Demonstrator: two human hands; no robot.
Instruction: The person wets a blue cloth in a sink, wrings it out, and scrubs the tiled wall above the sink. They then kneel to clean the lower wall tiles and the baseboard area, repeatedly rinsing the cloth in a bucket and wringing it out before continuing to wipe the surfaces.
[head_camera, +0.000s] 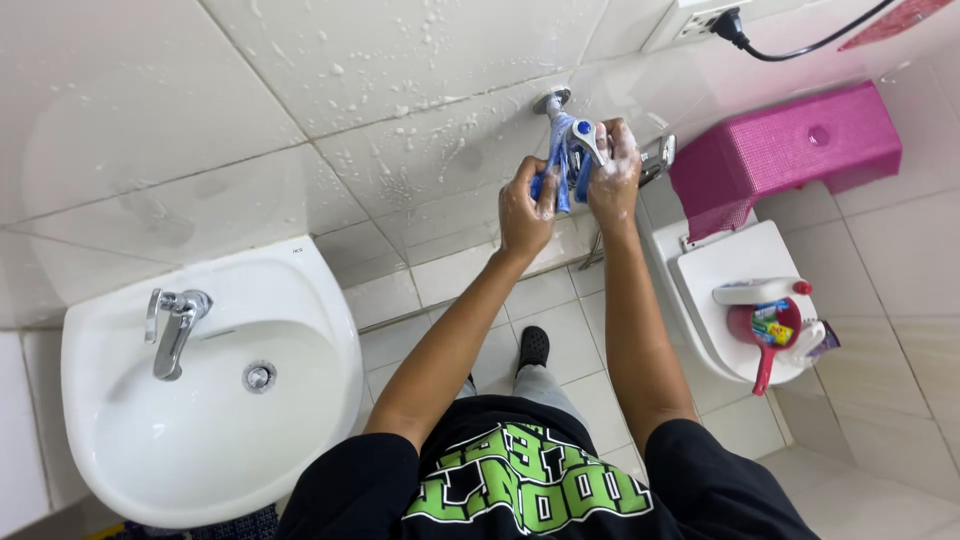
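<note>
A chrome wall tap with a blue handle (581, 131) juts from the soapy white tiled wall (400, 150). My left hand (524, 212) grips a blue cloth (561, 180) that hangs around the tap's lower part. My right hand (614, 172), covered in white foam, is closed on the tap body and the cloth from the right side. Both arms reach forward from my black shirt with green print.
A white washbasin (300, 300) with a chrome tap (174, 325) is at lower left. At right stands a white toilet (725, 270) with a red dipper and bottles (772, 322) on its lid, a pink stool (790, 145) beyond. A black plug and cord (740, 30) hang above.
</note>
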